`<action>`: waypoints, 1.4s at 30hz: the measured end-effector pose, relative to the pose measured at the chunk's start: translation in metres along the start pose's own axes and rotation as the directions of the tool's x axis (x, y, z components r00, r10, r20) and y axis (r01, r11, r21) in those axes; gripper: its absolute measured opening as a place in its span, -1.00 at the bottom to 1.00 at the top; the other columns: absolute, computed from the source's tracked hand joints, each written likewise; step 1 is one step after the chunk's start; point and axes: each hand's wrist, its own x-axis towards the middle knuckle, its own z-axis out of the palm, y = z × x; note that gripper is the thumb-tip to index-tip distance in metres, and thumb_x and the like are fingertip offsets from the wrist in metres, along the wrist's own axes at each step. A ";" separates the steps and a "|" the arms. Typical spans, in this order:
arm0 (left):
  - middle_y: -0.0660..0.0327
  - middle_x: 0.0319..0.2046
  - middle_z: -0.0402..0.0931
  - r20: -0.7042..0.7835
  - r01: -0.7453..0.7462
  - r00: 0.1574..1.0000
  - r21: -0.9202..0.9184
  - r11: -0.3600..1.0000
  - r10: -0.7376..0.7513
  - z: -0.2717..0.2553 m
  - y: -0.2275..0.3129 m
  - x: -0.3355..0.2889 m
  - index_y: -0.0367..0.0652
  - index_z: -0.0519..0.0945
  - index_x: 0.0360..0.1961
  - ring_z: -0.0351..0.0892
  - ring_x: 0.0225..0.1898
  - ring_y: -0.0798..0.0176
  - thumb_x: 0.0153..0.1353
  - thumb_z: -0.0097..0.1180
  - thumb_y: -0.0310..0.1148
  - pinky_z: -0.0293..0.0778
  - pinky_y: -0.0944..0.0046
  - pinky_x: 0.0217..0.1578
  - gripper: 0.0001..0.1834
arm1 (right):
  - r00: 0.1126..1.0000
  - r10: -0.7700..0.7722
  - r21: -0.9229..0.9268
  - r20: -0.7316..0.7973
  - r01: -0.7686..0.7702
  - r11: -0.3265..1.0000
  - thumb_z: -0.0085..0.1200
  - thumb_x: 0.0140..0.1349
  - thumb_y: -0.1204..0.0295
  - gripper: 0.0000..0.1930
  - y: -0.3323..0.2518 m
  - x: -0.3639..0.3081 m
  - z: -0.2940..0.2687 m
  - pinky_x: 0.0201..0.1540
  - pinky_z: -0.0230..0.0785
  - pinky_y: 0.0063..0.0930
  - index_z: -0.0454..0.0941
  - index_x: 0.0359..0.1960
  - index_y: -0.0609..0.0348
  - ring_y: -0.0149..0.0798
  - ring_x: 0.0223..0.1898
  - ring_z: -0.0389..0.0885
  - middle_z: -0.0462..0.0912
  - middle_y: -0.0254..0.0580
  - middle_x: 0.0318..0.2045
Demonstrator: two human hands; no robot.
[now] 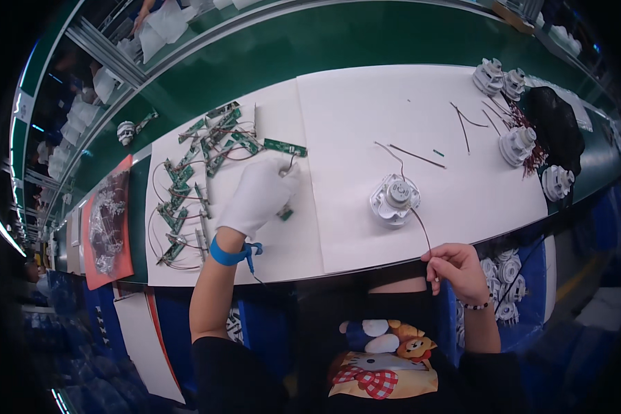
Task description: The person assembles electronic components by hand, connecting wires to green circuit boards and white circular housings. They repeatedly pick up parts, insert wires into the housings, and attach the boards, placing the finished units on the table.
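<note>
My left hand [261, 195], in a white glove with a blue strap at the wrist, is closed beside a cluster of green circuit boards [217, 148]. A short dark wire shows at its fingertips, and the green end of a circuit board [285, 214] peeks out below the palm; the rest is hidden. Just beyond the fingers lies another circuit board [285, 147]. My bare right hand [455, 270] pinches the end of a thin brown wire [421, 228] at the table's front edge. That wire runs to a round white motor unit [395, 199] standing on the white sheet.
Loose wires [417, 156] lie beyond the motor unit. More white motor units [517, 146] stand at the right, near a red wire bundle [535, 162] and a black bag [555, 127]. An orange sheet [128, 241] with bagged parts is far left. A blue bin [538, 303] holds white units.
</note>
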 end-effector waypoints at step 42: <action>0.38 -0.71 0.35 0.597 0.144 0.802 -0.226 0.963 0.020 0.062 0.024 -0.081 -0.32 0.52 -0.40 0.27 -0.67 0.56 0.18 -0.04 -0.35 0.22 0.50 -0.64 -0.78 | 0.827 -0.560 -0.553 -0.054 0.443 0.706 0.11 -0.02 0.70 -0.95 0.016 0.025 0.060 -0.58 0.18 -0.82 0.49 -0.52 0.36 -0.65 -0.62 0.39 0.52 -0.28 -0.49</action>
